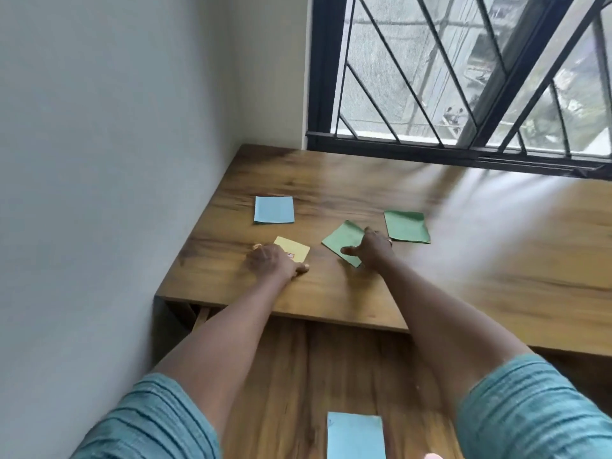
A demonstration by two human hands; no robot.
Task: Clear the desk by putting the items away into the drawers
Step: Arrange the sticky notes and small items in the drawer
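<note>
**A:** What is in front of you?

**B:** The desk (331, 180), set in the corner under the window (463, 77). Below its near edge a lower wooden surface (298, 376) reaches toward me. I take it for a pulled-out drawer, and 1 pale blue sheet (356, 435) lies on it. On the desktop lie 4 things: 2 green sheets, 1 blue pad (274, 209) and 1 yellow card (293, 247).

**A:** Where are your hands?

**B:** My right hand (372, 248) lies on the nearer green sheet (342, 240), thumb spread flat and fingers reaching its far edge. It is open and presses down without pinching. The farther green sheet (406, 226) is just beyond it, to the right, untouched. My left hand (273, 261) covers the near left part of the yellow card. Its fingers are hidden behind its back, so I cannot tell whether it grips the card or only rests on it.

**A:** What does the next move turn on?

**B:** Both papers lie flat, and the drawer is straight back toward me, below the desk's edge. The green sheet sits like a diamond, 1 corner pointing at me. I judge a drag toward that edge would free a corner to pinch. The card is nearer the edge.
</note>
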